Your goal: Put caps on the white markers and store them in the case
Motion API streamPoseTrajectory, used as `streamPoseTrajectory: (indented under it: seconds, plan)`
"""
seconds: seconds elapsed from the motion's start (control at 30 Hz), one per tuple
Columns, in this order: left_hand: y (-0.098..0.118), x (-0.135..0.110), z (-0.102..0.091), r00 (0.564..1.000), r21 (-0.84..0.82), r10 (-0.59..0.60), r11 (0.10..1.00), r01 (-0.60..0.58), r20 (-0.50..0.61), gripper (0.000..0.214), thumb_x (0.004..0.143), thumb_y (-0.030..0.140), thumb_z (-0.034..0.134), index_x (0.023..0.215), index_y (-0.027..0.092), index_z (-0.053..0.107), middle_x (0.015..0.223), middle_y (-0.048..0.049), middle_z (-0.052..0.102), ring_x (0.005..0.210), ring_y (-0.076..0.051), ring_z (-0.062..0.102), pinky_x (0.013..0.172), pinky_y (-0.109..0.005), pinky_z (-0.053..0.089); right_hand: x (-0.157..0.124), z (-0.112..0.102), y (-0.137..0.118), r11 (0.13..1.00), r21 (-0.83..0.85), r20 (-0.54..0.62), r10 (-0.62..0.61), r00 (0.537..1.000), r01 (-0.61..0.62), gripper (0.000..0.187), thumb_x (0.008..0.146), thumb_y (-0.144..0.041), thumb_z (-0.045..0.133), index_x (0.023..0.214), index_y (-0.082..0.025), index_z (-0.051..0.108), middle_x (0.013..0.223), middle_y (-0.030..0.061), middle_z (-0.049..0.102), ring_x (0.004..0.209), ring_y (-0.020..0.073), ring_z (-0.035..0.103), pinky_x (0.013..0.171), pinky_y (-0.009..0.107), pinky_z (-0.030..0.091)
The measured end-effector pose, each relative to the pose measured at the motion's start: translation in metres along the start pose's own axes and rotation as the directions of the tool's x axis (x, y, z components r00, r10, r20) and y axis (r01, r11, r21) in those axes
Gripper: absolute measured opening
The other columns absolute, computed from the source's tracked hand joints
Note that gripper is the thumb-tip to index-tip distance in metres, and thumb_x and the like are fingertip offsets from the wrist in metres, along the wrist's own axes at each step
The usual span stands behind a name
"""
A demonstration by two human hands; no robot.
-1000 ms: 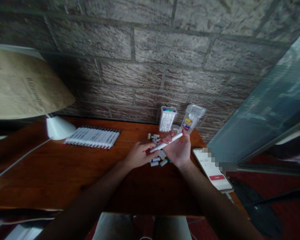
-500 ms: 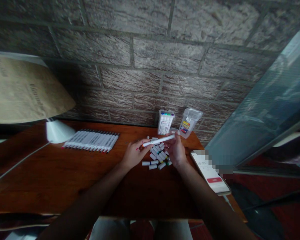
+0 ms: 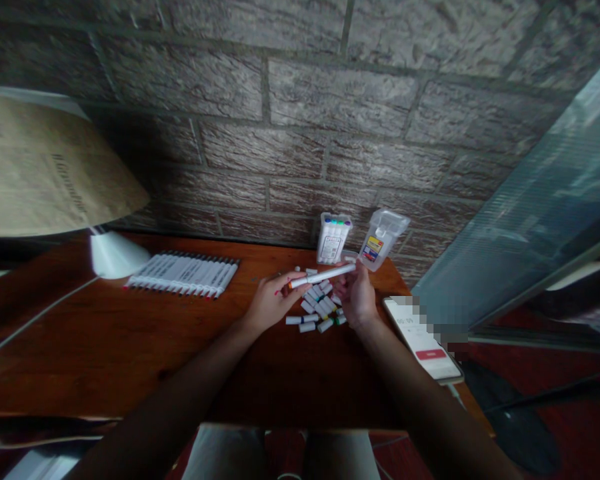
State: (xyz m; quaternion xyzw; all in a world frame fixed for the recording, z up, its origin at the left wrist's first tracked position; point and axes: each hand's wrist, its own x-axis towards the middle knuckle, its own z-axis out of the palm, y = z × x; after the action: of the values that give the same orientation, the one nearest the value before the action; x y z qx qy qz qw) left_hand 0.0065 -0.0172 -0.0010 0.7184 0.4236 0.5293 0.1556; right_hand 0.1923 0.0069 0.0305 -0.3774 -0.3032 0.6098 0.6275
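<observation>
Above the table [image 3: 105, 353], towards its right edge, my left hand [image 3: 269, 301] and right hand [image 3: 359, 297] pinch opposite ends of a slim white plastic-looking marker [image 3: 325, 275] with an orange end, probably light, stiff and slick, best held mid-barrel.

Pictured at a desk corner, likely in a home or study, judging by the wooden surface [image 3: 80, 347] against a rough block wall [image 3: 300, 93], the shaded lamp [image 3: 55, 167], a phone [image 3: 420, 337] and neatly rowed markers [image 3: 183, 275].
</observation>
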Motion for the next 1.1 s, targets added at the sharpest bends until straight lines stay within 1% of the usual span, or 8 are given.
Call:
streamPoseTrajectory:
  seconds: [0.3,0.43,0.6,0.73,0.8,0.9,1.03,1.1]
  plan:
    - [-0.002,0.0,-0.003,0.999,0.009,0.041,0.999,-0.041,-0.001,0.019,0.088,0.032,0.071,0.104,0.022,0.073,0.094,-0.0033,0.077,0.067,-0.013,0.066,0.062,-0.022,0.049,-0.006,0.003,0.002,0.985,-0.033,0.118,-0.163,0.98,0.168,0.051,0.083,-0.07,0.055,0.076,-0.02,0.063,0.047,-0.0077,0.035,0.038,0.0075,0.026,0.039,0.023,0.019]
    - [-0.004,0.0,-0.003,0.999,0.003,0.046,0.999,-0.046,-0.024,0.018,0.087,0.03,0.072,0.103,0.022,0.073,0.095,-0.0029,0.077,0.071,-0.014,0.067,0.063,-0.021,0.05,-0.006,0.002,0.002,0.985,-0.046,0.123,-0.159,0.98,0.166,0.051,0.082,-0.07,0.056,0.076,-0.019,0.062,0.046,-0.008,0.035,0.038,0.0073,0.028,0.04,0.023,0.021]
    - [-0.003,0.001,-0.002,0.999,-0.017,0.038,0.999,-0.039,-0.024,0.018,0.086,0.027,0.073,0.103,0.022,0.073,0.095,-0.0026,0.077,0.073,-0.014,0.068,0.064,-0.021,0.05,-0.006,0.001,0.003,0.985,-0.039,0.127,-0.163,0.978,0.169,0.045,0.083,-0.062,0.056,0.076,-0.019,0.063,0.045,-0.008,0.034,0.038,0.0077,0.027,0.04,0.023,0.02]
    - [0.002,0.0,-0.004,0.999,-0.027,-0.004,1.0,0.003,-0.035,0.028,0.084,0.034,0.076,0.109,0.022,0.073,0.096,-0.0038,0.077,0.061,-0.012,0.062,0.058,-0.022,0.048,-0.008,0.001,0.002,0.985,-0.017,0.162,-0.168,0.972,0.173,0.038,0.083,-0.056,0.052,0.074,-0.02,0.062,0.047,-0.007,0.034,0.039,0.0086,0.026,0.041,0.023,0.022]
    - [0.005,0.001,-0.005,0.998,-0.049,-0.034,0.998,0.031,-0.051,0.028,0.086,0.033,0.073,0.111,0.023,0.074,0.094,-0.0045,0.078,0.056,-0.011,0.059,0.055,-0.023,0.045,-0.009,0.001,0.001,0.984,-0.019,0.171,-0.169,0.971,0.175,0.036,0.083,-0.054,0.05,0.074,-0.021,0.062,0.048,-0.0062,0.035,0.04,0.0091,0.027,0.042,0.023,0.024]
    - [0.008,0.002,-0.005,0.993,-0.122,-0.081,0.99,0.07,-0.082,0.023,0.087,0.032,0.07,0.108,0.022,0.076,0.096,-0.0058,0.078,0.064,-0.015,0.064,0.058,-0.024,0.046,-0.01,0.001,0.0,0.985,-0.022,0.171,-0.167,0.971,0.173,0.036,0.083,-0.054,0.049,0.075,-0.021,0.062,0.048,-0.0057,0.035,0.041,0.0094,0.026,0.042,0.023,0.024]
    - [0.01,0.007,-0.004,0.976,-0.232,-0.142,0.967,0.101,-0.166,0.02,0.085,0.033,0.072,0.099,0.02,0.076,0.097,-0.0069,0.077,0.08,-0.018,0.069,0.071,-0.026,0.051,-0.009,0.001,0.002,0.984,-0.027,0.181,-0.171,0.969,0.178,0.035,0.083,-0.054,0.048,0.076,-0.022,0.062,0.048,-0.0055,0.035,0.041,0.0099,0.027,0.042,0.024,0.024]
    - [0.011,0.011,-0.003,0.957,-0.331,-0.208,0.934,0.133,-0.201,0.022,0.082,0.035,0.075,0.097,0.018,0.074,0.092,-0.0055,0.076,0.077,-0.016,0.068,0.07,-0.025,0.051,-0.009,0.0,0.004,0.982,-0.051,0.179,-0.169,0.969,0.181,0.034,0.082,-0.052,0.048,0.078,-0.022,0.063,0.05,-0.0047,0.04,0.041,0.01,0.028,0.042,0.024,0.024]
